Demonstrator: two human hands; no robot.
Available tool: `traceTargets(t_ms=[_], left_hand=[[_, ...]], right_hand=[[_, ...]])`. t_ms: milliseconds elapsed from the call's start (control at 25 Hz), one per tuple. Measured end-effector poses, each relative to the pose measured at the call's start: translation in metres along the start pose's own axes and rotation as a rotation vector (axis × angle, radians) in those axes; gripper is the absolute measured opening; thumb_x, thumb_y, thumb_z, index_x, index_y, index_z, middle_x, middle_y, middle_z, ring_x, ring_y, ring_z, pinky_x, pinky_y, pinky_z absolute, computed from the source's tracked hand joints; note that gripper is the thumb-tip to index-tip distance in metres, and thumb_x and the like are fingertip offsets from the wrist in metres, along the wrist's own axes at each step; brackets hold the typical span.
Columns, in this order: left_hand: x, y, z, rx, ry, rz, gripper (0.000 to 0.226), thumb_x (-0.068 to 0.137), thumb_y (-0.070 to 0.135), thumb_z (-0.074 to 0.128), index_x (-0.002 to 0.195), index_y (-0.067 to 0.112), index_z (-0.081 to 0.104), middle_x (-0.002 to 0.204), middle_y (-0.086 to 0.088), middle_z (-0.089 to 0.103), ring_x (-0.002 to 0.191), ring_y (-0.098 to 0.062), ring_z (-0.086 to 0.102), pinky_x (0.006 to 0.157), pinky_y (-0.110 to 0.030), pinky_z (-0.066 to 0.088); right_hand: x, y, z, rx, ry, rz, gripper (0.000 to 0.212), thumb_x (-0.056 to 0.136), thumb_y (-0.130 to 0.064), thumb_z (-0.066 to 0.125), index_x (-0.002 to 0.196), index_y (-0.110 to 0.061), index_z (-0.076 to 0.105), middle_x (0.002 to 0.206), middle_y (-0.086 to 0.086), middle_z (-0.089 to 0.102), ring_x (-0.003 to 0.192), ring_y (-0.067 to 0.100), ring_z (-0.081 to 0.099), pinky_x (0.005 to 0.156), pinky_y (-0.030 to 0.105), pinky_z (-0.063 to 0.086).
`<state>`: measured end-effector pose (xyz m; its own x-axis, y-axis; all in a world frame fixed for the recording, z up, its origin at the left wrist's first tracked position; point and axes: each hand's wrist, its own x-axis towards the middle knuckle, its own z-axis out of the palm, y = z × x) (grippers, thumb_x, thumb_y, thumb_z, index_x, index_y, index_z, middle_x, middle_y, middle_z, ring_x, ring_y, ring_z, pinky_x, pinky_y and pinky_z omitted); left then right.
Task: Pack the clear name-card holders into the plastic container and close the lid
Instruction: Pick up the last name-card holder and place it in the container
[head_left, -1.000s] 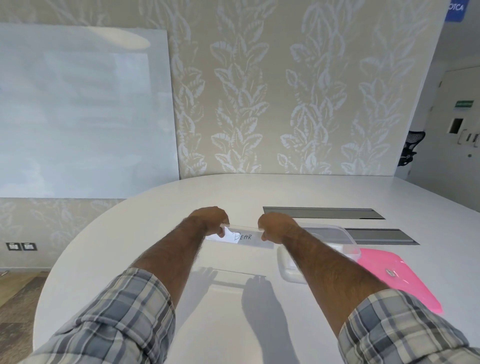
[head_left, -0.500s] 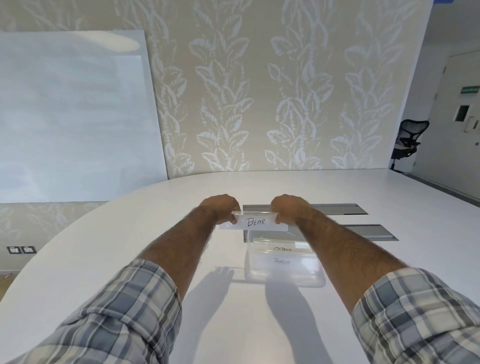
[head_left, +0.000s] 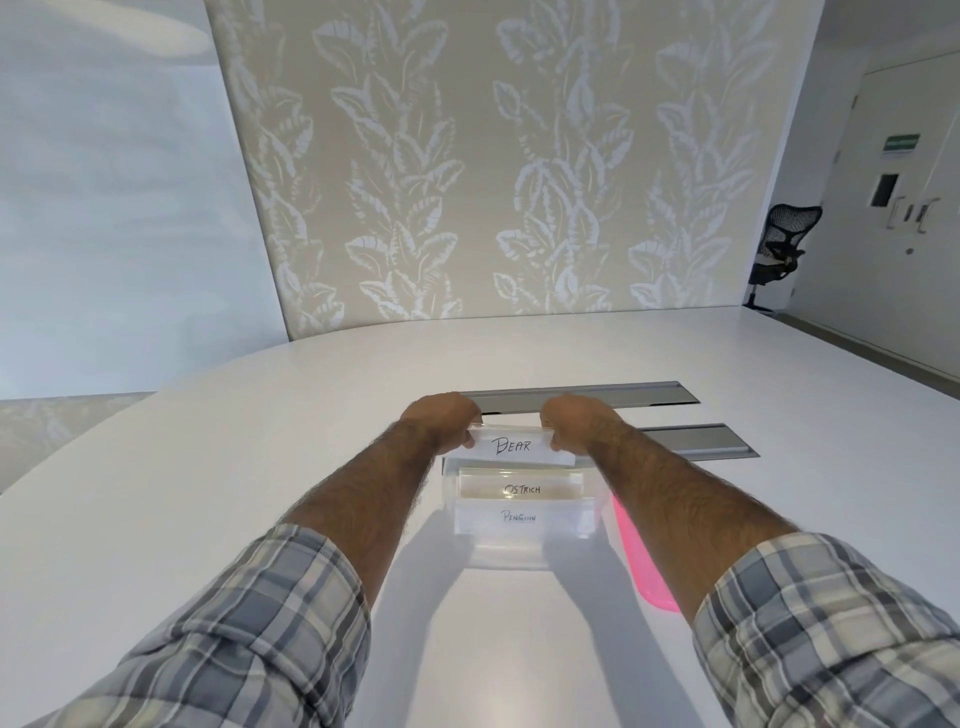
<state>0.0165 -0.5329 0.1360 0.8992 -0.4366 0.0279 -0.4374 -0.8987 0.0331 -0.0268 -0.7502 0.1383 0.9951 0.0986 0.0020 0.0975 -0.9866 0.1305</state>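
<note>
Both hands have carried the "BEAR" name-card holder (head_left: 519, 447) from open tabletop at the left to a spot over the far end of the clear plastic container (head_left: 524, 543), and have lowered it closer to the rim than half a second ago. The left hand (head_left: 441, 421) pinches the holder's left end, fingers curled shut around it; the right hand (head_left: 574, 423) grips the right end the same way, with a thumb showing at the card's edge. The holder sits level between them, its label facing the camera. Inside the container lie two more holders, one marked "OSTRICH" (head_left: 521, 489) and, nearer the person, one marked "PENGUIN" (head_left: 519, 517). The container rests on the white table (head_left: 260, 493), just in front of two grey cable hatches (head_left: 597, 395). A pink lid (head_left: 641, 566) lies flat on the table just right of the container, partly hidden by the right forearm. Both plaid sleeves (head_left: 249, 639) are rolled up past the wrists.
</note>
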Motion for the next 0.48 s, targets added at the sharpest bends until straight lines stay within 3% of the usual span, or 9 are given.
traceTargets(t_ms=[360, 480], left_hand=[[0.013, 0.018, 0.019, -0.133, -0.039, -0.046, 0.039, 0.091, 0.009, 0.048, 0.126, 0.019, 0.062, 0.107, 0.006, 0.076, 0.110, -0.023, 0.062, 0.091, -0.032, 0.045], [0.016, 0.024, 0.027, -0.118, -0.061, -0.031, 0.039, 0.088, 0.009, 0.046, 0.122, 0.018, 0.064, 0.106, 0.007, 0.075, 0.104, -0.023, 0.062, 0.085, -0.031, 0.044]], right_hand=[[0.018, 0.012, 0.026, -0.081, -0.034, -0.013, 0.034, 0.088, -0.005, 0.060, 0.122, -0.009, 0.062, 0.121, 0.011, 0.065, 0.108, 0.031, 0.065, 0.086, 0.036, 0.053], [0.020, 0.018, 0.029, -0.112, -0.036, -0.013, 0.035, 0.086, -0.002, 0.058, 0.119, -0.009, 0.063, 0.119, 0.011, 0.065, 0.106, 0.031, 0.065, 0.083, 0.035, 0.052]])
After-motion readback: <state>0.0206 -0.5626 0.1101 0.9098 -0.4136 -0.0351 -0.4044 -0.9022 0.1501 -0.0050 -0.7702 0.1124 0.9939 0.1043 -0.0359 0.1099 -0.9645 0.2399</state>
